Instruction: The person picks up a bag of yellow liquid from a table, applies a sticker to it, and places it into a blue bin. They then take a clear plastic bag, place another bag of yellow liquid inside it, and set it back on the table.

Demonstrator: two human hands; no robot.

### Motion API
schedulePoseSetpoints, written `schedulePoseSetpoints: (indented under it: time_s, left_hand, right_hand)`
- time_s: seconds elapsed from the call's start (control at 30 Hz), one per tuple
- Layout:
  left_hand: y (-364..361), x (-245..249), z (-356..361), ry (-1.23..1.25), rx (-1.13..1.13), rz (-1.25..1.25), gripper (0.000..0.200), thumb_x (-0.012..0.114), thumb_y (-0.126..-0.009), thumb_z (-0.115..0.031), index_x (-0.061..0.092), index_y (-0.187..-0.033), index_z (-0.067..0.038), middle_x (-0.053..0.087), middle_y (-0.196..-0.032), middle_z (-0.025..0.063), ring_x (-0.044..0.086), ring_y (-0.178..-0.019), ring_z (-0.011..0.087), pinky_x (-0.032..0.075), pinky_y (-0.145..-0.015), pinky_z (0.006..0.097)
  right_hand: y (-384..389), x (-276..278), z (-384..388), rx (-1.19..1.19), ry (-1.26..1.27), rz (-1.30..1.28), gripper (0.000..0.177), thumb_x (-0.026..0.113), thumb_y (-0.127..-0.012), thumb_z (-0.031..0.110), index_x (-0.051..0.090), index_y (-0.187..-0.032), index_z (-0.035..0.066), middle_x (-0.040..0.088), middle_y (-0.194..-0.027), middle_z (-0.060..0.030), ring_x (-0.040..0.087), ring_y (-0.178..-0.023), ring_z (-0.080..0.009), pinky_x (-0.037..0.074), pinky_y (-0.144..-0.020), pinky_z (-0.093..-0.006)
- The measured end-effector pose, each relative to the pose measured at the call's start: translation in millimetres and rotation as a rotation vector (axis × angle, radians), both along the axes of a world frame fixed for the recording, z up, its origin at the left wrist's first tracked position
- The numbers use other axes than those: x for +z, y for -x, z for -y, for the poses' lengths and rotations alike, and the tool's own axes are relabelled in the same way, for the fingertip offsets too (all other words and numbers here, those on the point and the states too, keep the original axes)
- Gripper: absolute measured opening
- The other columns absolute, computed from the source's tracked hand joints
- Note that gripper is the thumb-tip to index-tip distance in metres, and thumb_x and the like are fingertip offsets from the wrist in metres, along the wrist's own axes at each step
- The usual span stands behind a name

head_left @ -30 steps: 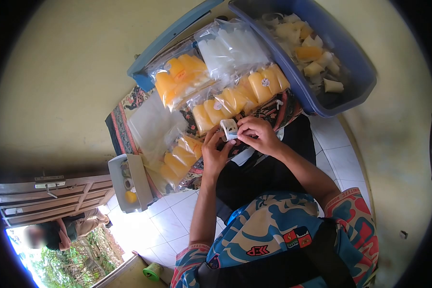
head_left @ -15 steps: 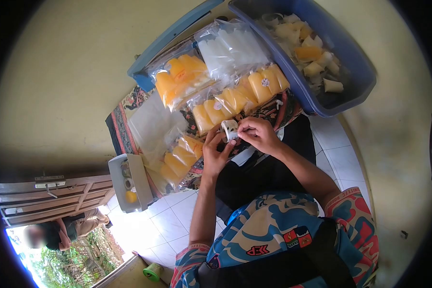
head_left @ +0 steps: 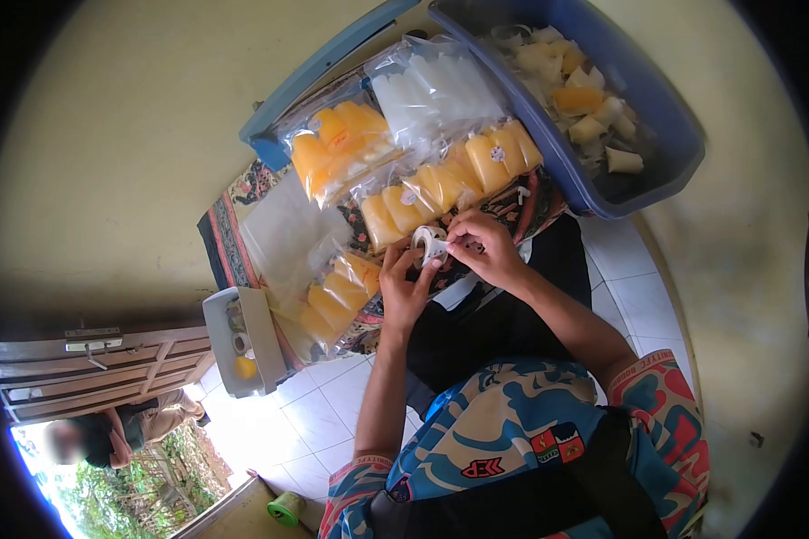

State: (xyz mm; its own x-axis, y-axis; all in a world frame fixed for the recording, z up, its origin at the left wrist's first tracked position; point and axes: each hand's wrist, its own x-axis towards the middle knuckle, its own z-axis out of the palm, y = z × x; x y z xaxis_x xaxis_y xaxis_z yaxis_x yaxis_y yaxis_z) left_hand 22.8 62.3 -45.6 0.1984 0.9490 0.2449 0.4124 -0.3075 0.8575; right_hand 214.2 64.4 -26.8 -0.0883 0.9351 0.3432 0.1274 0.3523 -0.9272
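Note:
A small white roll of stickers (head_left: 429, 241) is held in front of me, over the patterned cloth. My left hand (head_left: 404, 286) grips the roll from its left and lower side. The fingers of my right hand (head_left: 484, 248) are pinched at the roll's right edge, on its sticker strip. Just beyond the hands lie clear bags of yellow-orange rolls (head_left: 404, 208), some with a round sticker. Another such bag (head_left: 337, 301) is left of my left hand.
Farther back are a bag of orange pieces (head_left: 337, 144) and a bag of white ones (head_left: 436, 94). A blue tub (head_left: 638, 193) holds loose pieces at right. A white box (head_left: 234, 350) stands at left. A person (head_left: 117, 431) is by the door.
The sticker roll has turned so that its round opening now shows more. Both hands have shifted only slightly and keep hold of it.

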Motion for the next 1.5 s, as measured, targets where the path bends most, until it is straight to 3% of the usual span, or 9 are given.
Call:
schedulePoseSetpoints:
  time_s: [0.17, 0.47, 0.83, 0.93, 1.03, 1.13, 1.27, 1.43, 1.5]
  left_hand:
    - [2, -6, -2, 0.053, -0.002, 0.029, 0.029, 0.077, -0.081, -0.007, 0.064, -0.1, 0.009, 0.057, -0.115, 0.0147, 0.062, -0.093, 0.0196, 0.052, -0.075, 0.0293]
    - [-3, 15, -2, 0.188, -0.065, 0.175, 0.027, 0.076, -0.08, -0.004, 0.063, -0.1, 0.009, 0.05, -0.125, 0.0145, 0.068, -0.09, 0.0197, 0.057, -0.07, 0.0281]
    - [-8, 17, 2, 0.136, 0.012, 0.068, 0.029, 0.078, -0.081, -0.013, 0.066, -0.096, 0.009, 0.055, -0.12, 0.0149, 0.067, -0.083, 0.0184, 0.054, -0.063, 0.0273]
    - [-10, 25, 4, 0.132, 0.037, 0.008, 0.031, 0.077, -0.081, -0.017, 0.066, -0.094, 0.009, 0.058, -0.114, 0.0155, 0.065, -0.094, 0.0238, 0.053, -0.073, 0.0319]
    - [-5, 9, -1, -0.157, 0.016, -0.104, 0.027, 0.078, -0.078, -0.012, 0.064, -0.091, 0.008, 0.059, -0.115, 0.0184, 0.068, -0.092, 0.0285, 0.055, -0.074, 0.0352]
    - [-5, 6, -1, -0.105, 0.005, 0.006, 0.025, 0.077, -0.078, -0.011, 0.063, -0.085, 0.009, 0.061, -0.114, 0.0192, 0.065, -0.1, 0.0321, 0.053, -0.083, 0.0374]
    - [-3, 6, 1, -0.027, -0.016, 0.101, 0.026, 0.076, -0.078, -0.01, 0.061, -0.092, 0.007, 0.061, -0.116, 0.0195, 0.065, -0.099, 0.0321, 0.053, -0.084, 0.0356]
    - [-6, 5, 3, 0.091, 0.005, 0.235, 0.036, 0.076, -0.078, -0.011, 0.059, -0.107, 0.002, 0.061, -0.114, 0.0178, 0.065, -0.1, 0.0308, 0.052, -0.085, 0.0359]
    - [-4, 13, 1, 0.007, -0.028, 0.122, 0.036, 0.076, -0.078, -0.012, 0.061, -0.109, 0.001, 0.061, -0.114, 0.0172, 0.064, -0.101, 0.0309, 0.052, -0.086, 0.0364]
  right_hand:
    - [1, -7, 2, 0.025, 0.198, -0.15, 0.009, 0.068, -0.087, 0.0, 0.061, -0.09, -0.005, 0.059, -0.091, -0.007, 0.064, -0.082, -0.0114, 0.057, -0.069, -0.0252]
    - [-2, -9, -2, 0.002, 0.238, -0.186, 0.007, 0.064, -0.088, -0.002, 0.06, -0.092, -0.006, 0.067, -0.089, -0.0101, 0.064, -0.086, -0.0097, 0.055, -0.071, -0.0256]
    - [0, -18, -5, 0.009, 0.258, -0.297, 0.005, 0.058, -0.094, 0.0, 0.055, -0.092, -0.003, 0.056, -0.073, 0.0001, 0.051, -0.067, -0.0021, 0.054, -0.066, -0.0237]
    - [0, -12, -5, -0.007, 0.278, -0.278, 0.005, 0.058, -0.094, 0.001, 0.055, -0.093, -0.003, 0.058, -0.074, -0.0007, 0.055, -0.069, -0.0029, 0.055, -0.066, -0.0246]
    - [1, -9, -6, 0.007, 0.293, -0.285, 0.005, 0.059, -0.094, 0.001, 0.056, -0.093, -0.003, 0.062, -0.077, -0.0026, 0.06, -0.072, -0.0047, 0.055, -0.065, -0.0249]
    - [2, -15, -7, 0.009, 0.277, -0.233, 0.007, 0.061, -0.092, 0.001, 0.056, -0.094, -0.004, 0.065, -0.08, -0.0048, 0.062, -0.073, -0.0062, 0.055, -0.065, -0.0248]
    - [2, -10, -8, -0.043, 0.216, -0.055, 0.013, 0.064, -0.089, 0.001, 0.058, -0.099, -0.005, 0.067, -0.084, -0.0076, 0.065, -0.075, -0.0082, 0.055, -0.068, -0.0242]
    - [5, -4, -4, -0.04, 0.183, -0.15, 0.01, 0.065, -0.087, -0.001, 0.062, -0.096, -0.005, 0.068, -0.088, -0.009, 0.067, -0.078, -0.0105, 0.055, -0.069, -0.0244]
    - [4, -5, -4, -0.001, 0.189, -0.169, 0.007, 0.065, -0.087, -0.002, 0.063, -0.093, -0.005, 0.069, -0.09, -0.0098, 0.068, -0.079, -0.0114, 0.056, -0.069, -0.0246]
